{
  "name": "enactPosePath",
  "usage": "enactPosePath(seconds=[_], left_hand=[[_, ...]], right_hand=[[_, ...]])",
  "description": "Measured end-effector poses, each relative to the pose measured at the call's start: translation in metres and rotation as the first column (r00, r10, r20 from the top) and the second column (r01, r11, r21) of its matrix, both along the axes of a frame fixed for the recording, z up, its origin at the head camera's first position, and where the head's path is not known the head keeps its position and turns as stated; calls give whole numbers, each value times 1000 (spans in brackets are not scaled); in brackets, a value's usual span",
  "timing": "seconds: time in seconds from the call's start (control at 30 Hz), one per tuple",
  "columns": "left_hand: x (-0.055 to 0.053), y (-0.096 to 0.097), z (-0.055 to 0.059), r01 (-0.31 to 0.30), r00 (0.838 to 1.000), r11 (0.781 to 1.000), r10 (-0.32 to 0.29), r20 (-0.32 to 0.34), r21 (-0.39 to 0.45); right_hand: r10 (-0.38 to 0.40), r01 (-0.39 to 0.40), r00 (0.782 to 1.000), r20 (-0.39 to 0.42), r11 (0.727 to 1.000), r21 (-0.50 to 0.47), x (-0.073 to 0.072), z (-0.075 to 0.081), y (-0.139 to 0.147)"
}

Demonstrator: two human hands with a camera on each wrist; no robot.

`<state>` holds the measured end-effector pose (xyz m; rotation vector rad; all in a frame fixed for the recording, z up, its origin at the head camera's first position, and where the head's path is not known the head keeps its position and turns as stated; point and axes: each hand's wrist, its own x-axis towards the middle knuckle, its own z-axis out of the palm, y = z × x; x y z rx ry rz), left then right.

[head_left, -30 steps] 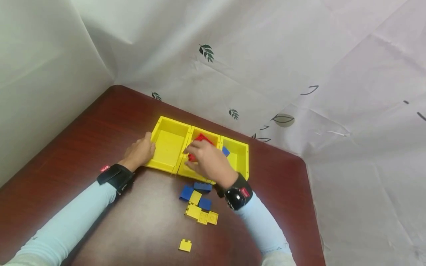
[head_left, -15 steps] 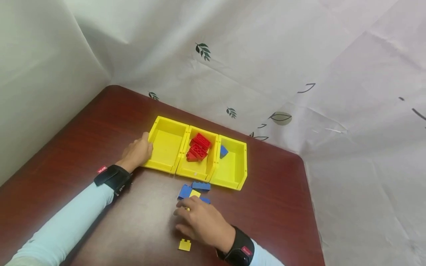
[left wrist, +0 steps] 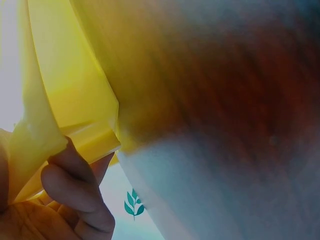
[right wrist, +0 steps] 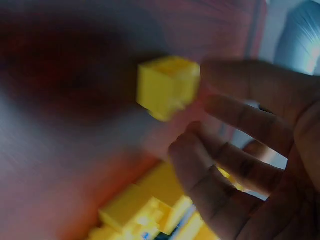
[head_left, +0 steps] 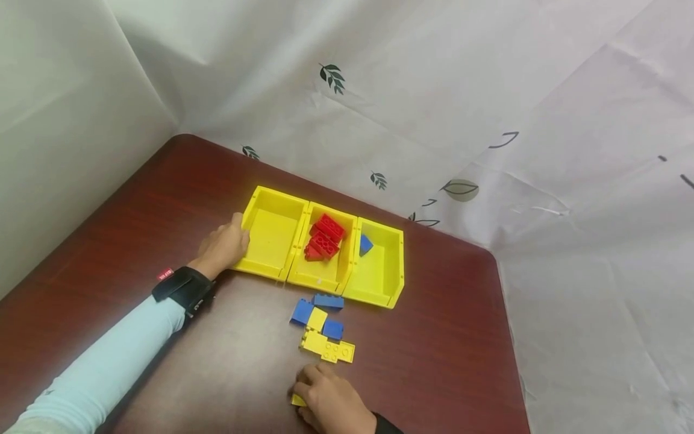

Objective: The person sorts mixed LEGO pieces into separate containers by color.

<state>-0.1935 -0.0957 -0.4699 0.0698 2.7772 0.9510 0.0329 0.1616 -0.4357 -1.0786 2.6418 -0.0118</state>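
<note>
Left hand (head_left: 223,246): I have its fingers curled round the outer wall of the left bin, holding it.
Left bin (head_left: 265,238): leftmost of 3 yellow bins standing side by side; each long axis runs from far to near, while the row slants toward the near right.
Single yellow brick (right wrist: 167,86): at the near part of the dark red table (head_left: 423,361), partly covered in my head view; it looks short and blocky, so I can't make out a long axis, and blur hides which way its studs point.
Blue bricks (head_left: 302,311): 3, just in front of the middle bin; the farthest lies lengthwise left to right.
Yellow bricks (head_left: 314,342): a touching chain stretching toward the near right.
Middle bin (head_left: 320,277): red bricks (head_left: 328,234) heaped in its far half.
Right hand (head_left: 332,398): fingers apart, tips close to the single brick; contact I can't tell.
Right bin (head_left: 382,265): 1 blue piece (head_left: 365,245) near its left wall.
</note>
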Motion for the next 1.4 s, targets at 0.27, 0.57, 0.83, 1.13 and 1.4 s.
enactPosePath(seconds=[0.27, 0.57, 0.83, 1.13, 1.4], left_hand=[[0, 1, 2, 2, 1000, 1000, -2, -21, 0], [1, 1, 0, 1, 1000, 1000, -1, -4, 6], [0, 0, -1, 0, 1000, 1000, 0, -8, 10], [0, -1, -1, -2, 1000, 1000, 2, -10, 17], [1, -1, -2, -3, 1000, 1000, 3, -8, 11]], right_hand=[[-26, 24, 999, -34, 998, -60, 6, -14, 2], [-110, 111, 994, 12, 989, -102, 10, -20, 0], [-107, 110, 994, 32, 984, -142, 10, -24, -1], [-76, 77, 997, 12, 986, -148, 8, -23, -1], [-75, 62, 995, -58, 977, -202, -18, -3, -1]])
